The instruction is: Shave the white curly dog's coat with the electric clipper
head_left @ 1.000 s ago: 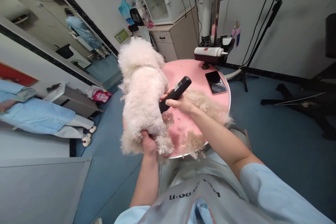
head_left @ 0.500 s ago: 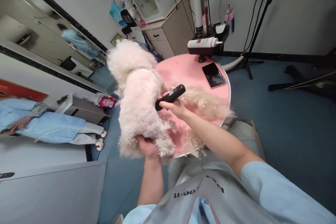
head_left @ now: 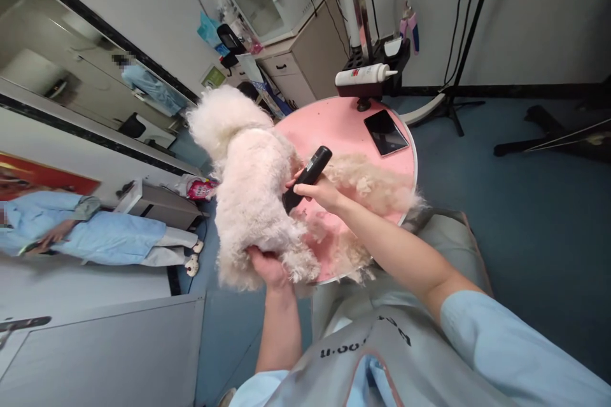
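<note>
A fluffy white dog [head_left: 252, 187] stands at the left side of the round pink grooming table [head_left: 312, 122], its head pointing away from me. My right hand [head_left: 319, 192] is wrapped round black hair clippers [head_left: 316, 165], whose lower end meets the dog's right flank near the hind leg. My left hand [head_left: 270, 268] grips the dog's rear from below, between the hind legs; its fingertips are hidden in the fur. Cut fur [head_left: 370, 183] lies in a loose heap to the right of the dog.
A black tablet or phone [head_left: 386, 132] lies near the table's right edge. Beyond it, a white bottle [head_left: 363, 74] rests on a black holder on the post. Another person in a blue gown [head_left: 109, 232] stands at the left. A cabinet [head_left: 305, 51] is behind.
The clippers have tilted more upright, and their lower end has slid a little along the flank towards the hind leg. My left hand keeps its hold. The view has shifted slightly.
</note>
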Motion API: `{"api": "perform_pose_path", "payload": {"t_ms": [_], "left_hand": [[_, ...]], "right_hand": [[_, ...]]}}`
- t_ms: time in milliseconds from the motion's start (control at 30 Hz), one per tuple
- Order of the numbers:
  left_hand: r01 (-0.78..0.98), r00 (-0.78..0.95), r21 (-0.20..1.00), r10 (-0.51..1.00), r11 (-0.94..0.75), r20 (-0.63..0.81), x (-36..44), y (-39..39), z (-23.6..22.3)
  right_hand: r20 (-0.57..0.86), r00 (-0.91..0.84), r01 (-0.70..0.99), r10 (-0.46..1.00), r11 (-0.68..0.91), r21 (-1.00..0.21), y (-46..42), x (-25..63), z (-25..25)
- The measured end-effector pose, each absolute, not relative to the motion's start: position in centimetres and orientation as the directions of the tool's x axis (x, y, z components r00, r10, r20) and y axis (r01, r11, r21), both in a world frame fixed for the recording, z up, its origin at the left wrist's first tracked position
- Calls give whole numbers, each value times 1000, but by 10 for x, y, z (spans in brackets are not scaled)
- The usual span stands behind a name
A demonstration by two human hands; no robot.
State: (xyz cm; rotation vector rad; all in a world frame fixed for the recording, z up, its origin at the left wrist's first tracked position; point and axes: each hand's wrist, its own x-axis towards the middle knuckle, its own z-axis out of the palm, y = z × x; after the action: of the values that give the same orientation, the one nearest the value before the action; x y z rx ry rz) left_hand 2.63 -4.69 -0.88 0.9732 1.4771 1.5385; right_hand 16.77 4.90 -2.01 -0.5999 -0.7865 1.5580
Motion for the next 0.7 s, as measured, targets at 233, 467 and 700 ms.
{"api": "perform_pose_path", "payload": {"t_ms": [233,467,700], "left_hand": [[-144,-417,988,909,-56,-9,23,-45,-12],[-220,-432,962,900,-164,55,32,-41,-11],[-369,-453,920,890,-134,-52,32,-39,-12]], "right_hand": [[123,-95,-743,988,12,-670,60,183,-15],[176,-497,-441,850,-72,-894,53,178,-18],[74,-104,-539,992,6,-842,46,185,-18]]}}
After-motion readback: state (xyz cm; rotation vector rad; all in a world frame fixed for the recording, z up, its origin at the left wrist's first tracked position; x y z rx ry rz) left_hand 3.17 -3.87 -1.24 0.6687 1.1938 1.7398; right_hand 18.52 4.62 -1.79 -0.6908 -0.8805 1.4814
